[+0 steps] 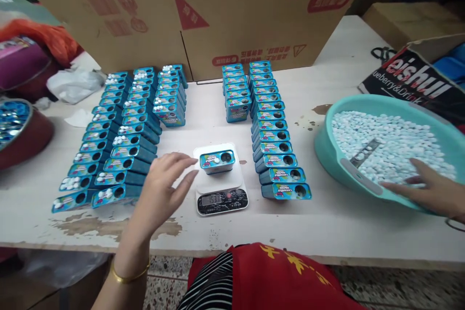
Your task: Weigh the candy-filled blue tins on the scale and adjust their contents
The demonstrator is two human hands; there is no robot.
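Note:
A blue candy tin (217,161) stands on a white digital scale (221,187), with one white candy lying on its lid beside the round dark opening. The scale's display is lit, but its digits are not sharp. My left hand (165,186) hovers just left of the tin, thumb and fingers apart, holding nothing. Over the right side, my right hand (430,189) reaches across the rim of a turquoise basin (329,143) with its fingers spread. White candies (392,145) fill this basin, and a small metal scoop (365,152) lies among them.
Left of the scale, rows of blue tins (103,126) carry loose candies on some lids; more tins (271,135) line the right. A large cardboard box (203,9) backs the table. A red bowl (34,138) sits far left, and a printed carton (410,75) behind the basin.

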